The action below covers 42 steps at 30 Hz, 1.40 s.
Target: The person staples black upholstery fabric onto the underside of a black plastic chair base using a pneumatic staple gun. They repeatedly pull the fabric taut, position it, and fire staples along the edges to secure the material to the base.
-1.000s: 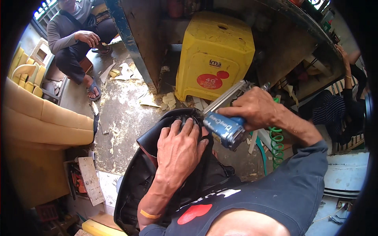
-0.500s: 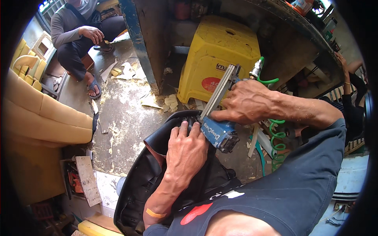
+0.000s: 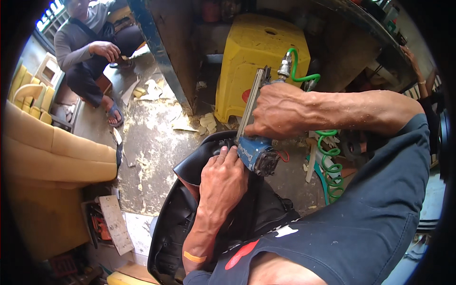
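Before the torso point(image 3: 342, 213) lay a curved black shell point(image 3: 164, 247) with smooth sheeting point(image 3: 189, 167); left hand point(image 3: 222, 185) atop, fingers together, whether pinching unclear; right hand point(image 3: 282, 111) wrapped round a blue staple gun point(image 3: 255, 153). Leftward, a wooden-sided box point(image 3: 115, 225) held orange-red contents point(image 3: 99, 226); beyond stood a yellow plastic stool point(image 3: 254, 45).

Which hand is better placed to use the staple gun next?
Right, probably: the right hand grips the blue pneumatic staple gun, its body over the black cover's edge. The left hand rests on the cover beside the gun, seemingly better placed for steadying.
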Motion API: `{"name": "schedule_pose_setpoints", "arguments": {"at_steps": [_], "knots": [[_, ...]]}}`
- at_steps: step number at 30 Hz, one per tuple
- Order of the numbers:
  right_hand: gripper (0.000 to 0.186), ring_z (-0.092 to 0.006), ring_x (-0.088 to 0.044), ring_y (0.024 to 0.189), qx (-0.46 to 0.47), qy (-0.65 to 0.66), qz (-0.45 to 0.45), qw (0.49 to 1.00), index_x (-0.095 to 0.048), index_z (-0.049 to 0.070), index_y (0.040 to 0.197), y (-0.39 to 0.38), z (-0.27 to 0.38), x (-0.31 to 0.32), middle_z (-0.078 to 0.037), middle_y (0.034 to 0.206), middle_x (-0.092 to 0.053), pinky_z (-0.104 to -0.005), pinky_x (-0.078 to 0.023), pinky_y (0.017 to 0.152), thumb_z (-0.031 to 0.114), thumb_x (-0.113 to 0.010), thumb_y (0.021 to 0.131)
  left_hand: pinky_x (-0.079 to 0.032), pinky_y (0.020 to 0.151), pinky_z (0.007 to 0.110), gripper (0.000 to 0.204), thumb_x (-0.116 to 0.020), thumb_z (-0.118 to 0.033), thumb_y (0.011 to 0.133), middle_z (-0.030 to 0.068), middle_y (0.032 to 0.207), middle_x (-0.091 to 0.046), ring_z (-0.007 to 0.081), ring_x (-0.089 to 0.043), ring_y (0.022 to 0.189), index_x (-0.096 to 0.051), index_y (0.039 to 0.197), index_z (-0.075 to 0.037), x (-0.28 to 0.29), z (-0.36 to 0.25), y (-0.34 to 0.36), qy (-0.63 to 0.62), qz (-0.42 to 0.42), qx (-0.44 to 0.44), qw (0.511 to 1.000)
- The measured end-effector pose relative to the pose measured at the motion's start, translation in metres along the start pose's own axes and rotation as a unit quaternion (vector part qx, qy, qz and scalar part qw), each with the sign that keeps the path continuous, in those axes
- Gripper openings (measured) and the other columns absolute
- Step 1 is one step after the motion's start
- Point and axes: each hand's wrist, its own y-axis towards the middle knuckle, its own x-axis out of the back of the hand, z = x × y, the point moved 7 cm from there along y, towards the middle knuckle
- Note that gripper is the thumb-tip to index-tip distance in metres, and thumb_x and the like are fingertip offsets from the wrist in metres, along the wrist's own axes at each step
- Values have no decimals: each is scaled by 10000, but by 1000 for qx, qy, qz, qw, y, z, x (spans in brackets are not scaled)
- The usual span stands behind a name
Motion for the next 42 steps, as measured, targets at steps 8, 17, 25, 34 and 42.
{"name": "schedule_pose_setpoints", "arguments": {"at_steps": [8,17,25,34,42], "knots": [[452,-322,-761,884,-163,299,-183,922,-743,154,1250,-82,-12,-68,-114,985,-787,-447,-600,767,147,-781,800,-571,911,443,157,-785,-185,893,136,1117,-777,362,-740,1093,-732,859,-40,13,-2,-1,-9,-71,9,997],[715,-398,-718,1108,-685,487,-145,522,-636,32,1397,-137,138,-435,-254,1208,-733,-479,-553,980,392,-753,790,-556,951,449,132,-778,-177,906,146,1156,-772,372,-720,1136,-761,923,-48,21,-8,4,-38,-16,68,997],[608,-468,-632,1266,-622,529,122,565,-614,85,1443,-120,205,-511,-298,1333,-662,-556,-494,1091,269,-690,869,-557,967,438,336,-711,-252,953,229,1133,-764,403,-732,1091,-752,1181,-7,50,30,73,-23,70,43,996],[313,-409,-739,1024,-637,376,-94,666,-792,116,1120,-22,65,-518,-201,1024,-765,-536,-582,947,244,-646,875,-554,909,340,390,-737,-298,1000,87,1117,-780,173,-712,1003,-737,1297,-45,-52,93,71,-286,395,253,835],[502,-388,-615,1325,-597,415,-122,675,-665,48,1384,41,48,-587,-222,1416,-644,-543,-460,1137,349,-512,1013,-546,967,356,550,-799,-409,938,127,1165,-771,206,-715,1078,-719,1321,-21,-41,91,73,-226,345,226,882]]}}
